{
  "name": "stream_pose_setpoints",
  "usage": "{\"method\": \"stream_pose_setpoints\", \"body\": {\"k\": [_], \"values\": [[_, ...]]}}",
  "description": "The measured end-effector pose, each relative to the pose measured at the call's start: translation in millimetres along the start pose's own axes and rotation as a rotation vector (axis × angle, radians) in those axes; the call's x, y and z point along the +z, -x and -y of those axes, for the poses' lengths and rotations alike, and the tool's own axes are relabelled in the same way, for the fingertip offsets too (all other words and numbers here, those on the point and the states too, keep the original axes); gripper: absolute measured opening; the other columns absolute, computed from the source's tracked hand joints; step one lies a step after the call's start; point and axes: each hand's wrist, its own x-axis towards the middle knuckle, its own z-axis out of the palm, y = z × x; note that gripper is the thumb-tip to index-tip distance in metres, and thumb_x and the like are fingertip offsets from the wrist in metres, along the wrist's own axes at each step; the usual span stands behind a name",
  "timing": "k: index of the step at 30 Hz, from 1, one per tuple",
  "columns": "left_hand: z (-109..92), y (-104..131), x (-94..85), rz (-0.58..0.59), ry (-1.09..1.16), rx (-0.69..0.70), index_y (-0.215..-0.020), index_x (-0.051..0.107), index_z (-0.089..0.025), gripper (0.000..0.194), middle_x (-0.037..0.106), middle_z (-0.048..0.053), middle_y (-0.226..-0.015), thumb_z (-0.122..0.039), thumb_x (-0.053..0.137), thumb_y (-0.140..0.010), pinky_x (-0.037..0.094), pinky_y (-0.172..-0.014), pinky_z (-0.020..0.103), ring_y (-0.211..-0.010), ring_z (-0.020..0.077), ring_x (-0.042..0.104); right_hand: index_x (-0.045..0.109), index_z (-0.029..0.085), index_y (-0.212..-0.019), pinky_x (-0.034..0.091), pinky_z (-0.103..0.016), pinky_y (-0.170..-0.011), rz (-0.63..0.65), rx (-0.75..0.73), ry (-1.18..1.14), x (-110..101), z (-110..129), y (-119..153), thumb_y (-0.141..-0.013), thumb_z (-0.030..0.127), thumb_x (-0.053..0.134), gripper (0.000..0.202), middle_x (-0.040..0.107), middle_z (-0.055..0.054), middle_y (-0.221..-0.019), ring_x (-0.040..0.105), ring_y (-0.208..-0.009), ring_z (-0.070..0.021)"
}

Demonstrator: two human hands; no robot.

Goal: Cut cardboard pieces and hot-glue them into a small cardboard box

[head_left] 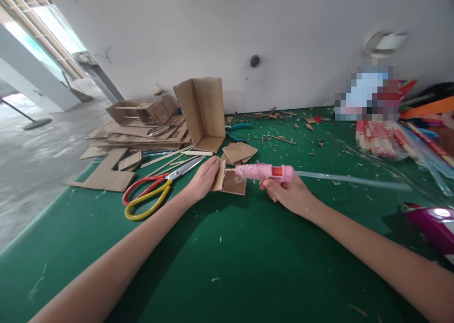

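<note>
My left hand [206,178] grips a small cardboard piece [219,176], which stands upright at the left edge of a flat cardboard square [234,183] on the green table. A pink glue gun [260,171] is in my right hand [285,193], with my fingers wrapped round its handle. Its nozzle points left, close to the joint of the two pieces, and a long clear glue stick [329,175] sticks out of its back. Behind these pieces lie more cardboard squares [239,152].
Scissors [165,183] with red and yellow handles lie left, near wooden sticks [165,158] and stacked cardboard [109,171]. An open cardboard box [207,110] and teal-handled pliers [241,126] are behind. Packets [378,138] and a purple object [431,223] are right. Scraps litter the green table [227,275].
</note>
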Motion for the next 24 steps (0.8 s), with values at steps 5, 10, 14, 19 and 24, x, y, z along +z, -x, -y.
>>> {"method": "stream_pose_setpoints", "body": {"k": [5, 10, 14, 19, 24], "values": [[-0.3, 0.1, -0.4, 0.014, -0.002, 0.003, -0.079, 0.046, -0.019, 0.024, 0.047, 0.0, -0.076, -0.031, 0.03, -0.092, 0.038, -0.073, 0.028, -0.077, 0.0168, 0.047, 0.047, 0.021, -0.056, 0.035, -0.026, -0.046, 0.045, -0.103, 0.032, -0.2, 0.9, -0.8, -0.082, 0.058, 0.047, 0.045, 0.046, 0.002, -0.047, 0.045, -0.047, -0.0119], [0.1, 0.3, -0.3, 0.026, 0.002, 0.006, -0.079, 0.046, -0.019, 0.025, 0.046, 0.0, -0.075, -0.032, 0.03, -0.092, 0.038, -0.072, 0.028, -0.076, 0.0166, 0.046, 0.049, 0.021, -0.058, 0.037, -0.027, -0.046, -0.023, 0.0, 0.014, 1.2, -2.6, -1.5, -0.081, 0.06, 0.046, 0.046, 0.048, 0.001, -0.046, 0.047, -0.045, -0.0129], [-1.2, 0.9, -0.1, 0.035, -0.005, 0.017, -0.079, 0.046, -0.019, 0.025, 0.046, 0.0, -0.076, -0.032, 0.03, -0.092, 0.038, -0.072, 0.028, -0.077, 0.0167, 0.046, 0.052, 0.02, -0.062, 0.036, -0.026, -0.046, -0.046, -0.133, 0.017, 0.7, 0.5, -2.2, -0.083, 0.059, 0.045, 0.045, 0.048, 0.002, -0.047, 0.047, -0.047, -0.0126], [-0.1, 0.8, -0.6, 0.037, 0.002, 0.006, -0.079, 0.045, -0.019, 0.025, 0.046, 0.0, -0.075, -0.032, 0.03, -0.093, 0.038, -0.074, 0.028, -0.076, 0.016, 0.046, 0.048, 0.021, -0.057, 0.036, -0.026, -0.046, -0.002, -0.077, 0.066, -0.5, 1.8, -0.7, -0.082, 0.057, 0.047, 0.044, 0.049, 0.001, -0.048, 0.047, -0.048, -0.0127], [0.2, 1.7, -1.8, 0.089, 0.016, 0.012, -0.079, 0.046, -0.019, 0.025, 0.046, -0.001, -0.075, -0.034, 0.03, -0.094, 0.038, -0.071, 0.027, -0.073, 0.015, 0.046, 0.049, 0.021, -0.059, 0.036, -0.027, -0.046, -0.073, -0.061, 0.049, 0.8, -1.2, -3.2, -0.082, 0.061, 0.044, 0.046, 0.048, 0.001, -0.047, 0.046, -0.046, -0.0127]]}}
